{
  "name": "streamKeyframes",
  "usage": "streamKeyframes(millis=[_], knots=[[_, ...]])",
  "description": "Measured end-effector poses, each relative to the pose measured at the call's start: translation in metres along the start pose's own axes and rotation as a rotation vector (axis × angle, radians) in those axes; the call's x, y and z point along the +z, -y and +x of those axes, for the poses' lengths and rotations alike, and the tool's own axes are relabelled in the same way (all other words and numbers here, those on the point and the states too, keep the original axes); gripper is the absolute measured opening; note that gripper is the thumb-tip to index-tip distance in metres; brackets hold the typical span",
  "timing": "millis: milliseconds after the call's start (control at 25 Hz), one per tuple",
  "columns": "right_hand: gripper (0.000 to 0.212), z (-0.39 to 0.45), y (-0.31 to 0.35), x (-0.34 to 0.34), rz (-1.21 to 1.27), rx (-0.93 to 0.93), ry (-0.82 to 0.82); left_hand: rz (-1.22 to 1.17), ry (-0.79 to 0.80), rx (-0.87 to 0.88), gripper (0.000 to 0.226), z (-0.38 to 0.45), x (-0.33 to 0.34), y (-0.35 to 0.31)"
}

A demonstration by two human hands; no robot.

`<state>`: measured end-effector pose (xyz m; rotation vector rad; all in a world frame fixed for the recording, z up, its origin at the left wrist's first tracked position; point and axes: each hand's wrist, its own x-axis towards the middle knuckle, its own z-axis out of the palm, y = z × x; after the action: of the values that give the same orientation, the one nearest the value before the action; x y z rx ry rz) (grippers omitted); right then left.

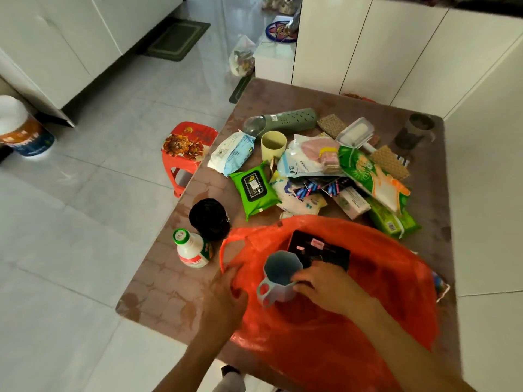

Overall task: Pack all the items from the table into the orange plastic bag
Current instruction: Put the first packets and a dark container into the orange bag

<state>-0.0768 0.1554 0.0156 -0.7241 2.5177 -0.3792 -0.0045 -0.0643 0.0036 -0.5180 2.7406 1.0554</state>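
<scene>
The orange bag, thin crinkled plastic, lies slumped at the near edge of the brown patterned worktop, its mouth open toward the pile of items. The left hand holds the bag's left rim, fingers curled into the plastic by the loop handle. The right hand reaches into the mouth, its grip closed on the rim of a pale blue faceted mug; the mug stands nearly upright, opening up, its loop handle pointing left toward the near side. Behind it in the bag lies a flat black card pack, tilted.

Outside the bag, just left, stand a white bottle with a green cap and a black round jar. Farther back lies the pile: a green wipes pack, a white-blue soft pack, a cream cup upright, a grey-green perforated case lying with its long axis left to right, a green glove pack, a pink box and waffle-textured sponges. A dark glass cup stands at the far right.

A red stool stands on the tiled floor beside the worktop.
</scene>
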Motion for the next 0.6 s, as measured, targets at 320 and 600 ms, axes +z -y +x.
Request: streamKeyframes(millis=[320,600], knots=[[0.006,0.069,0.046,0.027,-0.333,-0.039,-0.205,-0.080,-0.030,0.014,0.059,-0.015,-0.016,0.009],[0.043,0.043,0.038,0.029,-0.041,0.062,-0.342,-0.190,-0.006,0.423,0.031,0.014,-0.052,0.004]])
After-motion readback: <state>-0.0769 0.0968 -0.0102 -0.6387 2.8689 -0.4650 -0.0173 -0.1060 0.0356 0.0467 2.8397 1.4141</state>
